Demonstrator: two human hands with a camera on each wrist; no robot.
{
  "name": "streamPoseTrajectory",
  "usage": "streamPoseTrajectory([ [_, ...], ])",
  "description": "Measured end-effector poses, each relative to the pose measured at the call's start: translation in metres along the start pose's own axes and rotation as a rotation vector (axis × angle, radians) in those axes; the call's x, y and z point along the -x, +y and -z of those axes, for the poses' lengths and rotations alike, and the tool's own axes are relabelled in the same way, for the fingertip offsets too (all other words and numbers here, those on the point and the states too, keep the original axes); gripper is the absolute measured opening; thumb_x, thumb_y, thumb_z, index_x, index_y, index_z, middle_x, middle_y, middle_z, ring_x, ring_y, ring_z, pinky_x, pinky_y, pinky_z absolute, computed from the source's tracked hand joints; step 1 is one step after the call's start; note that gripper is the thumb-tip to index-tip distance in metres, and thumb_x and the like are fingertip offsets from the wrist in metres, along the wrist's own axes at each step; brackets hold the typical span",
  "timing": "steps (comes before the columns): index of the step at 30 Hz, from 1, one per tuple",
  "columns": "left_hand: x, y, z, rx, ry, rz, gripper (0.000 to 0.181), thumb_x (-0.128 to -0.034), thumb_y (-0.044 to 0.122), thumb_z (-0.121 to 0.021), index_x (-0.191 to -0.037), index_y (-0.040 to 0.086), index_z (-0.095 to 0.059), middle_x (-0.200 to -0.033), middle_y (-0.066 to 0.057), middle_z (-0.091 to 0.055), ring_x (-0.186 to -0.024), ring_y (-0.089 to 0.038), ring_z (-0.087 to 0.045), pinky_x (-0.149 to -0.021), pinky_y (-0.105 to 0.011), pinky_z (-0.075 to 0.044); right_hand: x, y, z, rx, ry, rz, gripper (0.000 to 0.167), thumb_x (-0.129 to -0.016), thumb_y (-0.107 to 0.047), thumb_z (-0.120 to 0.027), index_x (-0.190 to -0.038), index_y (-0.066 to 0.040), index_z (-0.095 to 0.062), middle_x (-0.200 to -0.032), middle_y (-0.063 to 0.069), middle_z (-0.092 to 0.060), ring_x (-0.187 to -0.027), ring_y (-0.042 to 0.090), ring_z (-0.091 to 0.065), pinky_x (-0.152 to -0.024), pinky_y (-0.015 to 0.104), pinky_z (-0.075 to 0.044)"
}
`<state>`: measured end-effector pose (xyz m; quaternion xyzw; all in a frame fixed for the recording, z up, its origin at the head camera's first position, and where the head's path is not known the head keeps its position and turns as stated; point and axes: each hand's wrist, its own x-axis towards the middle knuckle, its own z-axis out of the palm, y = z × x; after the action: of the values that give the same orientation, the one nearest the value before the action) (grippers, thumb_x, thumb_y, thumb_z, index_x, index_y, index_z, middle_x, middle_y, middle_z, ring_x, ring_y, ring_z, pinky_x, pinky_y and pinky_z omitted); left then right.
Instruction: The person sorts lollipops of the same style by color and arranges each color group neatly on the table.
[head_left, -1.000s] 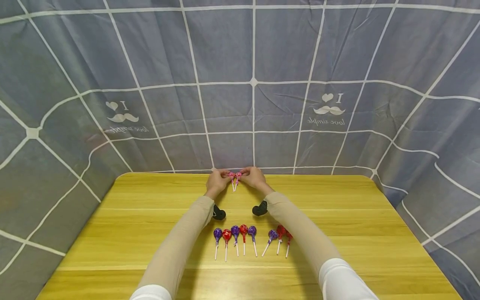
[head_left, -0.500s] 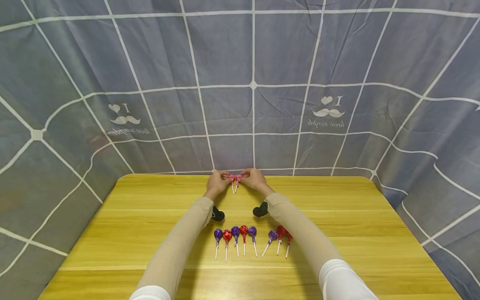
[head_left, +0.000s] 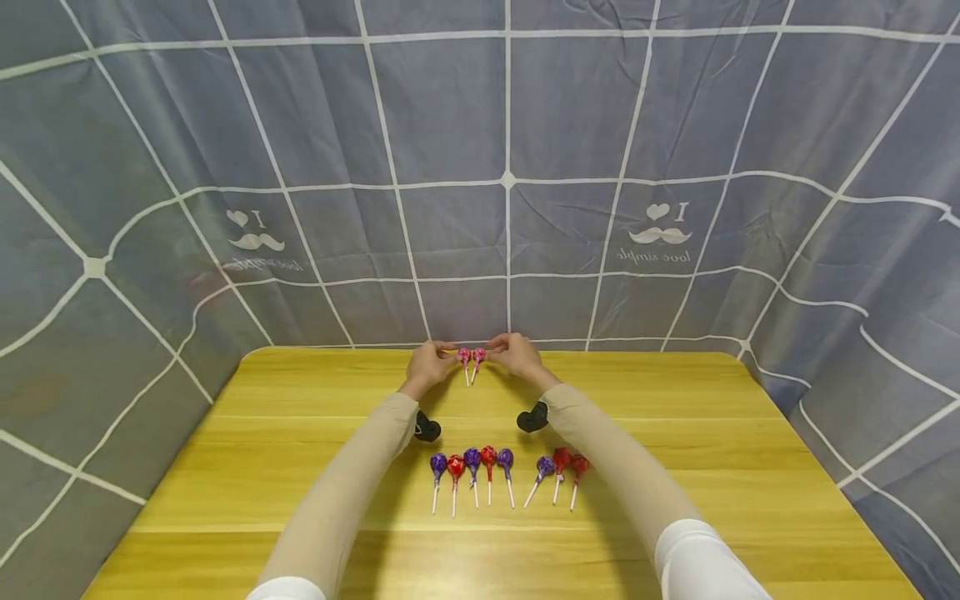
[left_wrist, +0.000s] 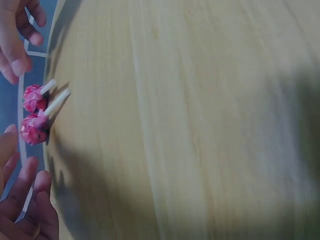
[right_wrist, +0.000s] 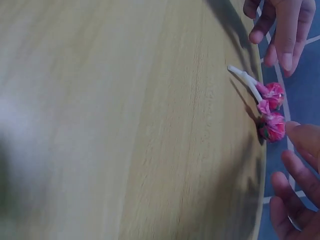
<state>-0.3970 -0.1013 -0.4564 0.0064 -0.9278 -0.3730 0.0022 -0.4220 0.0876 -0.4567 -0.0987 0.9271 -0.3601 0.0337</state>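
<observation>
Between the fingertips of the person's left hand [head_left: 429, 364] and right hand [head_left: 517, 356], a round lollipop in a crinkled pink wrapper [head_left: 464, 356] lay close beside its pink twin [head_left: 479, 355] at the table's far edge, their white sticks slanting toward each other on the side facing the body. The fingers of both hands were loosely bent and parted, gripping nothing in the wrist views; the right thumb was so near the candy that I could not tell whether it touched. Judged from how things lay, the pink pair looked already placed. Nearer the body than the fingers were a row of five round, shiny-wrapped lollipops [head_left: 472, 458], alternating purple and red, and, by the right sleeve, a group of three similar lollipops [head_left: 562, 458], one purple and two red. No finger was at these eight; whether anything was left to do with them could not be told. Beneath the fingers spread the yellow wood-grain table [head_left: 240, 467]. Beyond the fingertips hung a grey-blue cloth with white grid lines [head_left: 457, 225], twice printed with a heart, a moustache and mirrored lettering [head_left: 660, 257] reading "I" and "love simple"; on the wrappers, no brand was legible
</observation>
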Motion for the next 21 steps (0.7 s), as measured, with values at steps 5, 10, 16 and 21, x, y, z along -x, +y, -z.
streamPoseTrajectory([
  [5, 0.007, 0.000, 0.010, 0.015, -0.018, -0.004, 0.035, -0.0909, 0.026, -0.066, -0.121, 0.009, -0.067, -0.108, -0.011, -0.072, -0.073, -0.024, -0.068, -0.059, -0.021, -0.043, 0.010, 0.000, 0.010, 0.008, -0.010, 0.041, 0.029, -0.089, -0.021, -0.068, -0.115, -0.009, -0.069, -0.102, 0.009, -0.073, -0.088, 0.023, -0.067, -0.068, 0.027, -0.048],
  [10, 0.016, 0.000, 0.019, 0.025, -0.024, -0.043, 0.034, -0.0905, 0.024, -0.067, -0.119, 0.006, -0.066, -0.107, -0.014, -0.072, -0.065, -0.024, -0.067, -0.062, -0.024, -0.047, 0.021, -0.001, 0.019, 0.016, 0.004, 0.096, 0.026, -0.088, -0.017, -0.068, -0.112, -0.008, -0.070, -0.100, 0.009, -0.073, -0.089, 0.024, -0.066, -0.071, 0.028, -0.047],
  [16, 0.032, 0.001, 0.026, 0.021, -0.009, -0.081, 0.033, -0.0904, 0.023, -0.067, -0.117, 0.004, -0.067, -0.107, -0.014, -0.072, -0.077, -0.024, -0.067, -0.063, -0.026, -0.046, 0.036, -0.001, 0.026, -0.010, -0.002, 0.133, 0.028, -0.089, -0.016, -0.068, -0.114, -0.005, -0.069, -0.099, 0.011, -0.072, -0.084, 0.024, -0.065, -0.071, 0.029, -0.047],
  [21, 0.050, -0.002, 0.029, 0.039, -0.027, -0.111, 0.031, -0.0912, 0.021, -0.066, -0.116, 0.003, -0.068, -0.104, -0.016, -0.072, -0.066, -0.018, -0.061, -0.051, -0.022, -0.036, 0.053, 0.004, 0.028, 0.015, -0.016, 0.151, 0.029, -0.089, -0.016, -0.067, -0.116, -0.004, -0.068, -0.099, 0.011, -0.072, -0.082, 0.022, -0.065, -0.073, 0.032, -0.050],
])
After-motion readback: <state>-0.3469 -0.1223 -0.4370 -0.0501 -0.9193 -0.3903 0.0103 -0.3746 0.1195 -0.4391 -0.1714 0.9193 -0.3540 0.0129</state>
